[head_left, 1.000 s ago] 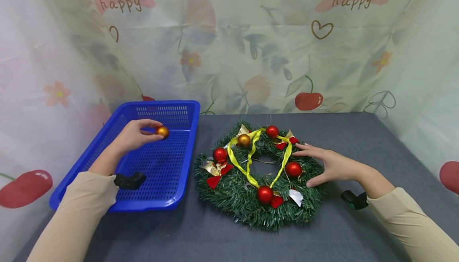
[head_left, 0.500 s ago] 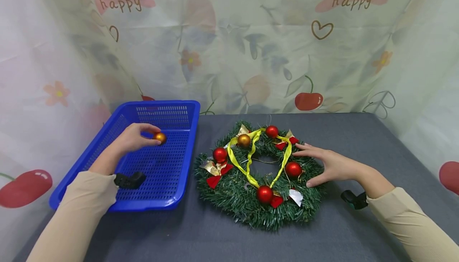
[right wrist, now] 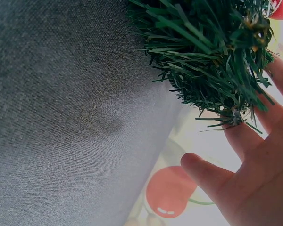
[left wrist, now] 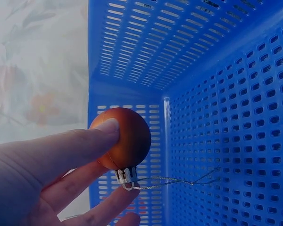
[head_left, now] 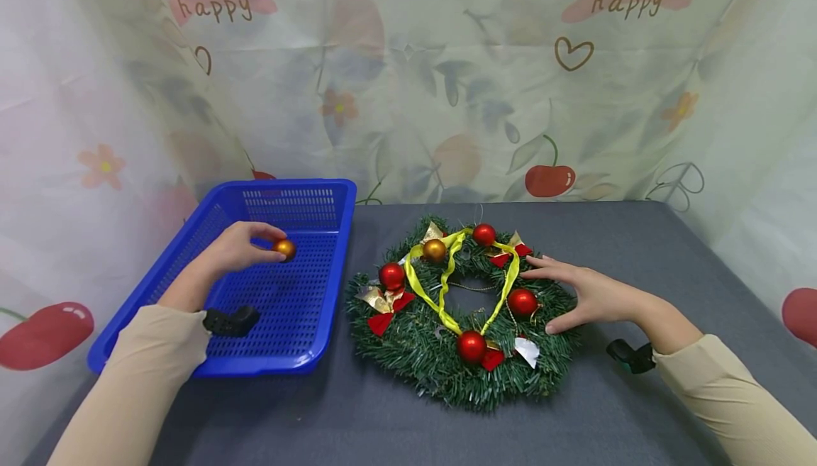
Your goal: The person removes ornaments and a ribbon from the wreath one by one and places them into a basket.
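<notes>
Between thumb and fingers, my left hand [head_left: 239,247] pinches a gold Christmas bauble [head_left: 285,250] over the blue plastic basket [head_left: 347,239]. In the left wrist view the bauble [left wrist: 127,141] shows its silver cap and a thin looped string trailing to the right. A green Christmas wreath [head_left: 440,374] lies on the table, decked with red baubles, one gold bauble, bows and a yellow ribbon. At its right edge my right hand [head_left: 581,292] rests with spread fingers against the needles; the wreath's greenery [right wrist: 212,61] partly hides the fingertips in the right wrist view.
The dark grey cloth [head_left: 645,253] covers the table under both basket and wreath. A printed curtain [head_left: 408,83] closes off the back and sides. A thin cord [head_left: 679,182] hangs at the back right corner.
My left hand has lowered slightly with the gold bauble, mostly during the first half second. The right hand and the wreath have stayed in place.
</notes>
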Motion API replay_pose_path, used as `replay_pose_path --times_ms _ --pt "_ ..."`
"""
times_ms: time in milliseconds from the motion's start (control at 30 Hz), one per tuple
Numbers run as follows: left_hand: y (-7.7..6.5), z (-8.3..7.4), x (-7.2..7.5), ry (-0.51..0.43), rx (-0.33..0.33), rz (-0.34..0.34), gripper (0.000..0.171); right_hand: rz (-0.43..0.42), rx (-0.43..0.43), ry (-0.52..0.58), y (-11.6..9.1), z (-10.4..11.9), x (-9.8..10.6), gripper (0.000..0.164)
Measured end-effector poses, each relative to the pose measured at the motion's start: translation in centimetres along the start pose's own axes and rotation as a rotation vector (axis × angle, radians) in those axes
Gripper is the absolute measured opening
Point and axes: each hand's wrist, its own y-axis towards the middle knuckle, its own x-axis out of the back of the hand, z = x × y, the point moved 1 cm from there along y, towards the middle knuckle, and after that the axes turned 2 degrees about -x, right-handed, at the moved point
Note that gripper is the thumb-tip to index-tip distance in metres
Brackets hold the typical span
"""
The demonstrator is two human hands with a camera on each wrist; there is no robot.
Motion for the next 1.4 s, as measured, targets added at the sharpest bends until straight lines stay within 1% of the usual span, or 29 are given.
replay_pose_path --times_ms 133,233,333,433,533,600,733,833,933,1033,1200,1400 --pt "0.0 0.0 0.0 0.0 -0.001 0.005 0.043 0.002 -0.002 0.001 0.0 0.0 0.0 0.075" --pt "0.0 0.1 0.0 -0.001 -0.022 -0.002 0.043 0.003 -0.002 0.006 0.0 0.1 0.0 0.075" --pt "-0.1 0.0 0.1 -0.014 -0.043 -0.029 0.043 0.004 -0.001 0.01 0.0 0.1 0.0 0.075" --pt "-0.3 -0.5 0.2 -0.041 -0.053 -0.074 0.042 0.005 0.0 0.009 0.0 0.2 0.0 0.075" --pt "-0.5 -1.3 0.3 -0.079 -0.064 -0.112 0.041 0.004 0.001 0.006 0.0 0.2 0.0 0.075" --pt "-0.6 -2.0 0.3 -0.099 -0.084 -0.128 0.041 0.003 0.0 0.003 0.0 0.2 0.0 0.075" --pt "-0.9 -3.8 0.3 -0.101 -0.128 -0.16 0.038 0.002 0.0 -0.002 0.0 0.1 0.0 0.075" --pt "-1.2 -5.3 0.2 -0.104 -0.16 -0.171 0.035 0.002 0.003 0.002 0.0 0.0 0.0 0.075" --pt "-1.4 -6.6 -0.1 -0.118 -0.186 -0.16 0.033 0.003 0.003 0.007 0.0 0.1 0.0 0.075" --pt "-1.6 -7.7 -0.5 -0.139 -0.212 -0.123 0.033 0.005 0.002 0.012 0.0 0.1 0.0 0.075" --pt "-1.9 -9.4 -1.4 -0.162 -0.28 -0.087 0.031 0.008 -0.001 0.014 -0.1 0.1 0.0 0.075" --pt "-1.9 -10.7 -2.7 -0.17 -0.343 -0.045 0.031 0.009 -0.003 0.005 0.0 0.0 0.0 0.075"
